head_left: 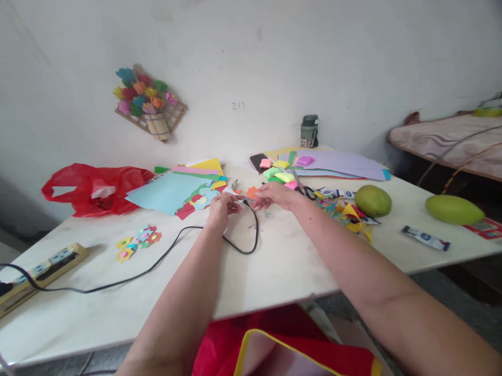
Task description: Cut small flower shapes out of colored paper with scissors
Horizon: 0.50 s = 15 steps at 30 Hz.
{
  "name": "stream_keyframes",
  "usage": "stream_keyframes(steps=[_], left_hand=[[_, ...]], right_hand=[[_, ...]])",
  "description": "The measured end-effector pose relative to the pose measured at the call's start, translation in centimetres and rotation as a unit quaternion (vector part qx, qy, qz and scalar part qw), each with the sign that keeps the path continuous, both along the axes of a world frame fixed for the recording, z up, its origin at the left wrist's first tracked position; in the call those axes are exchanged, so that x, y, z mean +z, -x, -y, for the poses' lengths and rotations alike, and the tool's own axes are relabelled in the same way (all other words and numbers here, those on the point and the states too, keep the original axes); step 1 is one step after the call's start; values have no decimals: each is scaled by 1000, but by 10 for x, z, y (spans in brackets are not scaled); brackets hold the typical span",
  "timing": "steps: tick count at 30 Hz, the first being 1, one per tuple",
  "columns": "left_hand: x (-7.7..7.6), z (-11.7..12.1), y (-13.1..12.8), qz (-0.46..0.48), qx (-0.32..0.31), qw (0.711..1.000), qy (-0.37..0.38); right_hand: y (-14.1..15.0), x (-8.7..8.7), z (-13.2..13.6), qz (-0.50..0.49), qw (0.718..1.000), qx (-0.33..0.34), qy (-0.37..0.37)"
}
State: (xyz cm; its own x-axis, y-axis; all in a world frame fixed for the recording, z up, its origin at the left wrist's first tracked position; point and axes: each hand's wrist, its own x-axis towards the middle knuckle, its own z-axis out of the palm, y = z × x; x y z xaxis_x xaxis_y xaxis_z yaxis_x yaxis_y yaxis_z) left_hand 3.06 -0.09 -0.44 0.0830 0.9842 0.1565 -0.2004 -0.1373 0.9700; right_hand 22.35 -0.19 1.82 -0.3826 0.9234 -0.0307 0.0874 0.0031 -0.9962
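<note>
Both my arms reach out over a white table [281, 265]. My left hand [222, 208] is closed in a pinch near the end of a black cable [162, 258], with something small and white at its fingertips. My right hand [275, 197] is beside it, fingers pinched on a small orange paper piece [252, 192]. Coloured paper cut-outs [198, 199] lie just beyond the hands.
A power strip [35, 275] sits at the left edge, a red plastic bag [93, 189] behind it. Small paper flowers [138, 242], coloured sheets [170, 190], scissors [304, 191], two green mangoes [373, 200], a glue tube [426, 238], a dark bottle [309, 131] and purple sheets [343, 164] lie around.
</note>
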Motion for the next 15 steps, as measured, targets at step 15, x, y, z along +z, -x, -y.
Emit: stream_keyframes(steps=[15], left_hand=[[1, 5, -5, -66, -24, 997, -32]], right_hand=[[4, -5, -2, -6, 1000, -11, 8]])
